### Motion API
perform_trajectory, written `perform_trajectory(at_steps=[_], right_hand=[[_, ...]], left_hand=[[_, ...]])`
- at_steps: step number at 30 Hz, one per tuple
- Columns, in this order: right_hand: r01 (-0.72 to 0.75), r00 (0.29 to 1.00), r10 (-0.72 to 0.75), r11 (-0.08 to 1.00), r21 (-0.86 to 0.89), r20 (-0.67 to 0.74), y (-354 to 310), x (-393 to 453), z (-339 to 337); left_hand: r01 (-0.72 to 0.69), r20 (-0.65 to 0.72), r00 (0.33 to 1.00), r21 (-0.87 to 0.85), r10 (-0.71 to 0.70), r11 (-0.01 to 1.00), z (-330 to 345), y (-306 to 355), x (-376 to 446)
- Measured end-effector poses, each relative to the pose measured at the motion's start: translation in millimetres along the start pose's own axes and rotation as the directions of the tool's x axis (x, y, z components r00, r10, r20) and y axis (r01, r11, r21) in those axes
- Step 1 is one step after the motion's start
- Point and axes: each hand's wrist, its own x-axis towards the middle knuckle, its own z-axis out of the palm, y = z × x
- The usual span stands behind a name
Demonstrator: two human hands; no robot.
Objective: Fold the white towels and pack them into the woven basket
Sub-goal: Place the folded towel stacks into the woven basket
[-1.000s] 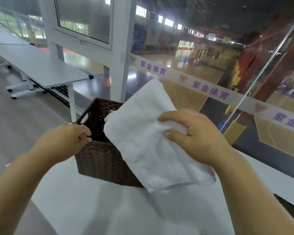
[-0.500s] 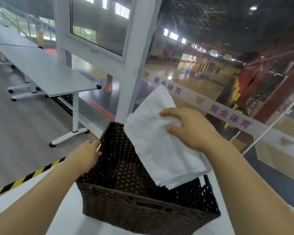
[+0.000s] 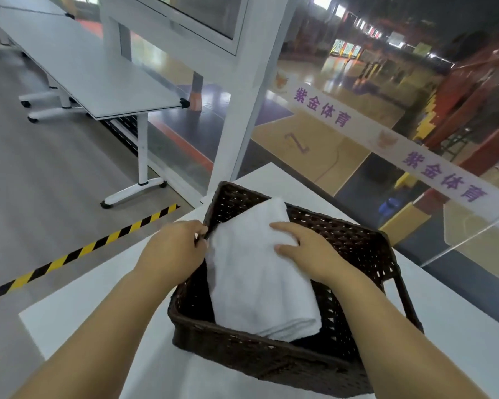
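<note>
Only one view here, the head cam looking down, so here's what it gives.

The folded white towel [image 3: 260, 269] is lying inside the woven basket [image 3: 271, 358], which sits on a white table [image 3: 98, 306]. The towel's long axis runs from the far-left corner of the basket toward the near wall, slightly diagonal. Its far end is propped up against the far rim, so it's tilted and not lying flat on the bottom yet. The near folded edge looks thick and rounded, and it's close to the front wall.

The right hand [image 3: 306, 251] is on top of the towel's far half, on its right side, fingers spread and fairly straight, thumb pointing back across the cloth. It reads to me as pressing down, not pinching, though I can't see under the palm. The left hand [image 3: 173, 249] is at the basket's left rim, just beside the towel's left edge, fingers curled. Whether it grips the rim or the towel's edge I honestly can't tell.

So the relation that matters: the raised end of the towel is directly under the right hand and ahead of it, and there's dark free space in the basket to the towel's right. My guess is the next move is pushing that far end down flat, and the right hand is the one placed to do it.
</note>
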Motion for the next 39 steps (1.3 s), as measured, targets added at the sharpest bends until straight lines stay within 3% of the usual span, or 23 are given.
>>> perform_trajectory(at_steps=[3, 5, 18, 22, 28, 35, 39], right_hand=[[-0.180, 0.956, 0.219, 0.964, -0.197, 0.196, 21.2, 3.5, 23.8], [-0.217, 0.921, 0.299, 0.926, -0.308, 0.250, 30.4, 2.4, 35.1], [-0.006, 0.987, 0.091, 0.840, -0.543, 0.131, 16.5, -49.3, -7.9], [0.003, 0.998, 0.034, 0.837, -0.548, 0.059, 21.1, -92.5, -33.3], [-0.066, 0.998, 0.061, 0.871, -0.487, -0.027, 68.8, -182.8, -55.6], [-0.255, 0.966, 0.249, 0.880, -0.400, -0.067, 167.6, -305.8, -47.4], [-0.365, 0.924, 0.382, 0.868, -0.336, -0.016, 231.7, -367.6, -19.0]], left_hand=[[-0.008, 0.000, 1.000, -0.015, 0.008, 1.000, 0.4, 0.6, -0.1], [-0.022, -0.002, 1.000, 0.003, 0.022, 1.000, 0.9, -0.1, 0.1], [-0.184, 0.042, 0.983, 0.306, 0.180, 0.934, -2.7, 25.3, -21.9], [-0.259, 0.072, 0.966, 0.357, 0.250, 0.898, -2.2, 51.6, -46.7], [-0.365, 0.171, 0.927, 0.208, 0.334, 0.907, 24.5, 95.8, -107.8], [-0.574, 0.135, 0.818, 0.245, 0.558, 0.782, 89.7, 134.2, -188.7], [-0.600, 0.295, 0.784, 0.127, 0.547, 0.790, 137.7, 161.3, -235.1]])
